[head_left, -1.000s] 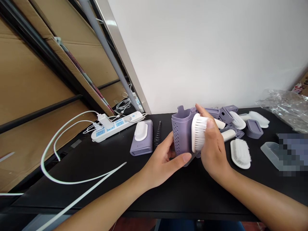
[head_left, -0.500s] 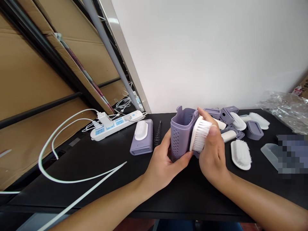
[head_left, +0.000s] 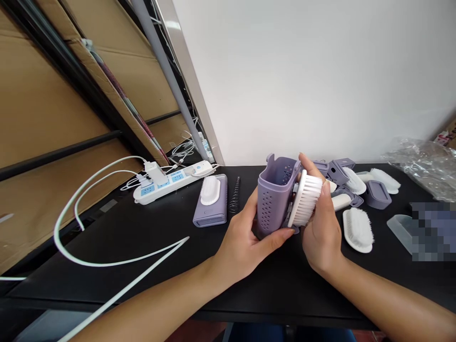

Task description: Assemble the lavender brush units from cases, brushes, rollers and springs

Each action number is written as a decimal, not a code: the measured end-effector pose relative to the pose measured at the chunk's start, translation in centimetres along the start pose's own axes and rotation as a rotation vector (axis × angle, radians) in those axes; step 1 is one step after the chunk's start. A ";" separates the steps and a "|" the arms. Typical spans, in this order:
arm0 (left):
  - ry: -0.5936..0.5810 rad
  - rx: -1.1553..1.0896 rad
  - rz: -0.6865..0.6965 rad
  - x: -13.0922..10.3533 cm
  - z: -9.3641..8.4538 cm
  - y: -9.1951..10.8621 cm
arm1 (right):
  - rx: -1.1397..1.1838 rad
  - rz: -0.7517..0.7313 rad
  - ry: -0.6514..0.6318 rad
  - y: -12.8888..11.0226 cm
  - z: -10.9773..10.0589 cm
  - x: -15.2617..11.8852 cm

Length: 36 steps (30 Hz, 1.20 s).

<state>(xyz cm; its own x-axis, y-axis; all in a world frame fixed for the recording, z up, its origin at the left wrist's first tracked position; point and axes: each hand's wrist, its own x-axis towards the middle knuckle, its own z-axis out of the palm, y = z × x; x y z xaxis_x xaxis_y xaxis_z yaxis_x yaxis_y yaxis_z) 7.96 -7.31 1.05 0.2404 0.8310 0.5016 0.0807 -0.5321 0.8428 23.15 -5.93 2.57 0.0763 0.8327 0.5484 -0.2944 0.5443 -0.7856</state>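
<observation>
Gripping cup (head_left: 272, 202) mid-frame, left hand (head_left: 245, 244) curls round it; right hand (head_left: 321, 232), half-closed, holds brush (head_left: 308, 199) at its side, gap showing, so likely unfinished. Spare brush (head_left: 358, 230) lies loose, right of frame.

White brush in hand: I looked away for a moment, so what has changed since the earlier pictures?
The white brush has shifted right, away from the side of the purple holder, opening a gap between them. More of the holder's inside shows. Neither was let go: the left hand keeps the holder, the right hand the brush. The black coil and power strip stayed put.
</observation>
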 end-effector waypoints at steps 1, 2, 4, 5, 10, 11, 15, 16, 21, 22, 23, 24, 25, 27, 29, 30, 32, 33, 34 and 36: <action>-0.002 0.002 -0.005 0.0 0.0 0.0 | 0.003 0.005 0.008 0.0 0.0 0.0; -0.003 0.007 -0.011 0.0 0.0 0.0 | -0.001 0.006 0.017 0.1 0.1 0.1; -0.009 0.015 -0.028 -0.1 0.0 0.0 | -0.015 0.000 0.038 0.1 0.1 0.2; -0.016 0.018 -0.038 -0.1 0.0 0.0 | -0.026 -0.004 0.048 0.1 0.1 0.2; -0.041 0.007 -0.063 -0.1 0.2 0.0 | -0.114 -0.013 0.106 -0.3 0.2 0.2; -0.037 0.002 -0.055 -0.1 0.2 0.0 | -0.133 -0.008 0.110 -0.4 0.2 0.1; -0.012 0.006 -0.034 -0.1 0.4 -0.1 | -0.221 0.033 0.125 -0.7 0.2 0.0; -0.008 0.019 -0.034 -0.1 0.4 -0.1 | -0.232 0.042 0.132 -0.7 0.1 0.0; -0.014 0.098 -0.019 0.0 0.3 0.2 | -0.223 0.030 0.158 -0.1 0.1 -0.1; -0.011 0.104 -0.012 0.0 0.3 0.2 | -0.230 0.019 0.157 0.0 0.1 -0.2; -0.007 0.107 -0.004 0.0 0.3 0.3 | -0.238 0.007 0.155 0.0 0.2 -0.3; -0.005 0.108 0.005 -0.1 0.3 0.3 | -0.243 -0.002 0.149 0.1 0.3 -0.3; -0.005 0.106 0.011 -0.1 0.3 0.2 | -0.241 -0.005 0.142 0.1 0.3 -0.4; -0.002 0.094 0.017 -0.3 0.3 0.1 | -0.209 -0.001 0.128 0.2 0.4 -0.5; 0.009 0.080 0.022 -0.3 0.3 0.0 | -0.170 0.006 0.100 0.3 0.4 -0.5; 0.020 0.079 0.027 -0.3 0.3 -0.1 | -0.158 0.004 0.079 0.4 0.4 -0.5; 0.049 0.103 0.037 -0.2 0.1 -0.2 | -0.154 0.004 0.021 0.4 0.3 -0.6; 0.065 0.127 0.042 -0.2 0.0 -0.3 | -0.152 0.015 -0.013 0.3 0.2 -0.6; 0.079 0.156 0.052 -0.1 -0.2 -0.4 | -0.143 0.033 -0.048 0.2 0.1 -0.6; 0.108 0.231 0.093 0.1 -0.7 -0.7 | -0.099 0.075 -0.128 -0.1 -0.2 -0.6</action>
<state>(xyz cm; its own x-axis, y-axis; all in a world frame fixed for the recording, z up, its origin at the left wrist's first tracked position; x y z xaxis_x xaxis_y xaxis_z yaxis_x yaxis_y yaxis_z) 7.24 -6.74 0.59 0.1539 0.7829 0.6028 0.2842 -0.6194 0.7318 23.32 -6.46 2.25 -0.0659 0.8551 0.5143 -0.1988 0.4939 -0.8465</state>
